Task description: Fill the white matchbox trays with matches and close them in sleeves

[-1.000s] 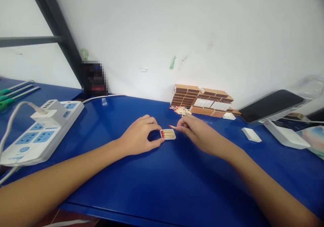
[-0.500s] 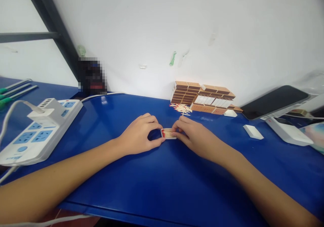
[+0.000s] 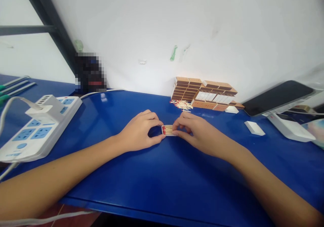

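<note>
A small white matchbox tray (image 3: 170,135) lies on the blue tabletop, with red-headed matches (image 3: 167,130) side by side in it, heads to the left. My left hand (image 3: 138,131) grips the tray's left end between thumb and forefinger. At the other end, my right hand (image 3: 196,127) has its thumb and forefinger closed about the tray's sides, the other fingers curled. Its fingers hide the tray's right end. Beyond the hands lies a loose heap of matches (image 3: 181,104), close to stacked brown matchboxes (image 3: 186,88).
A white power strip (image 3: 48,132) with a plugged-in charger stands at the left. Farther right are a white tray-like piece (image 3: 254,128) and a dark-screened phone (image 3: 279,97) on a stand. Green-handled tools (image 3: 19,87) lie far left. The white wall (image 3: 152,28) bounds the back.
My right thumb and forefinger have spread slightly at the tray's end, and more of the matches shows. The left hand keeps its grip. The whole view has shifted a little.
</note>
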`<state>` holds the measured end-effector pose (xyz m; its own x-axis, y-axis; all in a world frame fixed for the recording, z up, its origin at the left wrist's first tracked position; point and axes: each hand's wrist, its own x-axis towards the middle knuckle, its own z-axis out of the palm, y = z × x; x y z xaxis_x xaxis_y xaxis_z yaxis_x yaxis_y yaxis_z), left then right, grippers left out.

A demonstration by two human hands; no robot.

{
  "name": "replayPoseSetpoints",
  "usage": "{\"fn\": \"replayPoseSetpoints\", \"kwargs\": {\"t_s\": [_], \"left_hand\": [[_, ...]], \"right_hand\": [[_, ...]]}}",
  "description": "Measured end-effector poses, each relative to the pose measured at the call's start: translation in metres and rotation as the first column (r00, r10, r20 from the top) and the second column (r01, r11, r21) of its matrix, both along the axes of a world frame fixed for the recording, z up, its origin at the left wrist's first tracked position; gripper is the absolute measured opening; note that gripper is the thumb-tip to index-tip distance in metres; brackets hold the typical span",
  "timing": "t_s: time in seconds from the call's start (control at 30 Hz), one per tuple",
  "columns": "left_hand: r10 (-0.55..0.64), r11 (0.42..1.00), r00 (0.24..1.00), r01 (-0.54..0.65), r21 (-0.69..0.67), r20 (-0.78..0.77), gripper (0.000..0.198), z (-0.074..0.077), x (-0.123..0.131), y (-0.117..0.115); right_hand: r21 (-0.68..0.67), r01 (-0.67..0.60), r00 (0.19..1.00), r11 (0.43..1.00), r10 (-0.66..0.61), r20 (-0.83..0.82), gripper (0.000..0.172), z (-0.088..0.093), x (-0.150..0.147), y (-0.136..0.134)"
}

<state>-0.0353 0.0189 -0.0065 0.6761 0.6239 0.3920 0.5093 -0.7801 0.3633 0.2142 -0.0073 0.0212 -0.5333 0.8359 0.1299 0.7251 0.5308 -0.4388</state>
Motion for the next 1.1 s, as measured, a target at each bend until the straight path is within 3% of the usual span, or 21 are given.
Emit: {"fn": "replayPoseSetpoints", "kwargs": {"t_s": [0.4, 0.67, 0.87, 1.1], "left_hand": [[-0.028, 1.0, 0.999, 0.028, 0.011, -0.022, 0.025, 0.0, 0.0, -0.001], [-0.036, 0.999, 0.999, 0.036, 0.011, -0.02, 0.026, 0.0, 0.0, -0.001], [-0.012, 1.0, 1.0, 0.012, 0.025, 0.005, 0.023, 0.001, 0.0, 0.0], [-0.006, 0.999, 1.0, 0.006, 0.032, -0.005, 0.024, 0.0, 0.0, 0.001]], "right_hand": [[0.04, -0.01, 0.999, 0.999, 0.012, -0.049, 0.017, -0.012, -0.006, 0.004], [0.099, 0.01, 1.0, 0.995, -0.008, -0.019, 0.014, -0.009, -0.001, 0.005], [0.257, 0.254, 0.962, 0.933, -0.271, 0.031, 0.017, -0.019, 0.024, 0.028], [0.123, 0.297, 0.949, 0.947, -0.307, 0.073, 0.021, -0.029, 0.031, 0.037]]}}
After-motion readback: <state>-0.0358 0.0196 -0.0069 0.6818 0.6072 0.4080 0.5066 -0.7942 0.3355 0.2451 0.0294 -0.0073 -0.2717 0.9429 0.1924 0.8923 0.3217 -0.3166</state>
